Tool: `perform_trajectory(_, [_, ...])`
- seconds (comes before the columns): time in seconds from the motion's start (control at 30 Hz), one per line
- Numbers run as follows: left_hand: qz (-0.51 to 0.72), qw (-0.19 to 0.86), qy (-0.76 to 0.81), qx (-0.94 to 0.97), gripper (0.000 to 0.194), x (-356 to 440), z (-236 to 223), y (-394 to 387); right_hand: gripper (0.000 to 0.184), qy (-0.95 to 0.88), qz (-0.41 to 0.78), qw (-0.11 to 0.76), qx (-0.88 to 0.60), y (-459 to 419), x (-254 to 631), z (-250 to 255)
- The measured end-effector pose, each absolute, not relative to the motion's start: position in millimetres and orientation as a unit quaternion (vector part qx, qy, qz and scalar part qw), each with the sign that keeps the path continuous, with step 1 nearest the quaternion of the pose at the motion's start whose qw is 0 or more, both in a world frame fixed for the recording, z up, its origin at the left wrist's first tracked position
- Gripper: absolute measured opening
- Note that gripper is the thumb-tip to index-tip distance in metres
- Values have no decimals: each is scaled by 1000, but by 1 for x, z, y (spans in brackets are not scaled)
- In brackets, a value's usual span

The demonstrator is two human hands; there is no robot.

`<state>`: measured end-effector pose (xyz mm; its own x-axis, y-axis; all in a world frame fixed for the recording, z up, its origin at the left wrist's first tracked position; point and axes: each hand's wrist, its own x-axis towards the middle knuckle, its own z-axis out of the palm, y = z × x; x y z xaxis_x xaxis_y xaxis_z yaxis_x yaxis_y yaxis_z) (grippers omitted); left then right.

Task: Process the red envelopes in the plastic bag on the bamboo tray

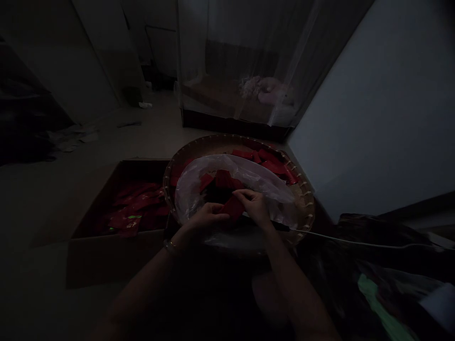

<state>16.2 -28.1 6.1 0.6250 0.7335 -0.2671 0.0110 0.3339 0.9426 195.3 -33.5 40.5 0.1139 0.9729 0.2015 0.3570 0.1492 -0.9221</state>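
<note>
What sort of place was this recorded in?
Probably a dim room in a home, likely a bedroom: a sheer net hangs in front of what looks like a bed, and a soft-looking pink bundle shows through the net.

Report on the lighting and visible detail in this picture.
Head view: very dim throughout, the pale wall among the brighter areas; faint sheen on the plastic sheet; the red piece held by the left hand and right hand shows little surface detail; clutter at far left is too dark to identify.
</note>
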Motion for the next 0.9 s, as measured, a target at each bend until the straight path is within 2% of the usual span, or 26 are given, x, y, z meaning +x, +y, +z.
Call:
perform_trajectory(0.1, [270,730,368,509,44,17,5,-26,40,-570,315,451,-610,-36,220,37])
perform_trajectory(0.2, [299,718,381,500,45,18,4,-23,29,-713,278,287,-576,-46,249,26])
perform_trajectory(0.27, [301,725,382,488,46,18,4,-21,39,-749,233,181,-594,-53,261,17])
perform_trajectory(0.37, [294,748,377,460,47,17,5,-20,41,-760,208,117,-605,-59,268,7])
perform_trajectory(0.47, [288,753,383,451,48,16,7,-19,43,-742,237,137,-611,-57,270,9])
perform_trajectory(0.67, [267,733,411,472,44,21,13,-21,52,-633,374,259,-626,-58,277,41])
perform_trajectory(0.8, [252,728,390,504,47,34,14,-29,50,-640,368,295,-607,-58,263,54])
perform_trajectory(0.9, [243,719,377,532,47,42,13,-35,41,-649,324,314,-613,-56,249,54])
